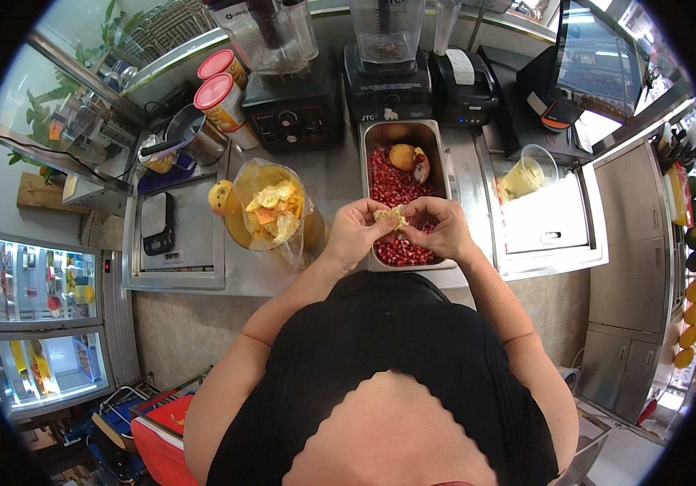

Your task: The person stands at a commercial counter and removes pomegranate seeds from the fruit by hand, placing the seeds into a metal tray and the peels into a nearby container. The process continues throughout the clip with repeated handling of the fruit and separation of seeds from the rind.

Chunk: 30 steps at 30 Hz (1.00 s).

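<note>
Between my fingertips is a pale yellow piece of pomegranate pith or rind, gripped from both sides. My left hand pinches its left side, and my right hand pinches its right. Both are above a deep steel pan partly filled with red pomegranate seeds. Toward the pan's far end, two pomegranate pieces rest on the seeds, one with its pale inside showing. Left of my hands stands a plastic-lined container heaped with yellow peel scraps. A whole pomegranate touches its left side.
Two blenders stand behind the pan, with a receipt printer and a touchscreen to their right. Left are red-lidded canisters, a steel pitcher and a digital scale. A plastic cup sits at the right.
</note>
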Tool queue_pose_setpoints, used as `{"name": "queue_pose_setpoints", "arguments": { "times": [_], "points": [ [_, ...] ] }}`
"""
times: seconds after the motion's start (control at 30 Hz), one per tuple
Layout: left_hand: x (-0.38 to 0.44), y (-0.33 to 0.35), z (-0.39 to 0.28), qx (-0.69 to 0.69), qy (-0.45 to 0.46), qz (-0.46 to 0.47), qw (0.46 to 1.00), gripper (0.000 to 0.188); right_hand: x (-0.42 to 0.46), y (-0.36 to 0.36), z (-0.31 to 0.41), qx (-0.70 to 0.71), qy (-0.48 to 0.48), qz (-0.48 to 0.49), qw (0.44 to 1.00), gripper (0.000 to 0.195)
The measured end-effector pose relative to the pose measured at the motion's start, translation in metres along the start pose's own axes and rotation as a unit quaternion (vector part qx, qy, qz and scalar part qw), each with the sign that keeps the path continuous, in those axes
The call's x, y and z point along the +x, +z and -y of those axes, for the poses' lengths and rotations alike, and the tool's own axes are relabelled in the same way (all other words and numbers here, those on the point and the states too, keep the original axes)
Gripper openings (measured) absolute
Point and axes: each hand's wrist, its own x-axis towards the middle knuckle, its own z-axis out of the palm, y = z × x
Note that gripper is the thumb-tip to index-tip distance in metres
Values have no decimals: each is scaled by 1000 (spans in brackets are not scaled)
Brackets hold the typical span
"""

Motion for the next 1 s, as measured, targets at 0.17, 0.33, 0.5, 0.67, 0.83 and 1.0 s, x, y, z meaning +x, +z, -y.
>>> {"name": "queue_pose_setpoints", "arguments": {
  "times": [0.17, 0.33, 0.5, 0.67, 0.83, 1.0],
  "points": [
    [0, 3, -3, -11, -5, -8, 1000, 17, 1, -1, -3, 46, 27, -7, 999, 18],
    [3, 0, 6, -50, 11, -7, 999, 18, -1, 6, -18, 181, 23, -43, 982, 13],
    [4, -3, 13, -92, 19, -8, 996, 20, -5, 10, -17, 236, 97, -89, 963, 11],
    [6, 4, 14, -142, -34, -15, 989, 22, -3, 25, -18, 133, 66, -169, 974, 6],
    [6, 9, 9, -156, -89, -15, 984, 27, 1, 26, -16, -87, 41, -203, 974, 8],
    [18, 2, 7, -136, -71, -25, 988, 28, 6, 23, -13, -119, -17, -201, 972, 8]
  ]
}}
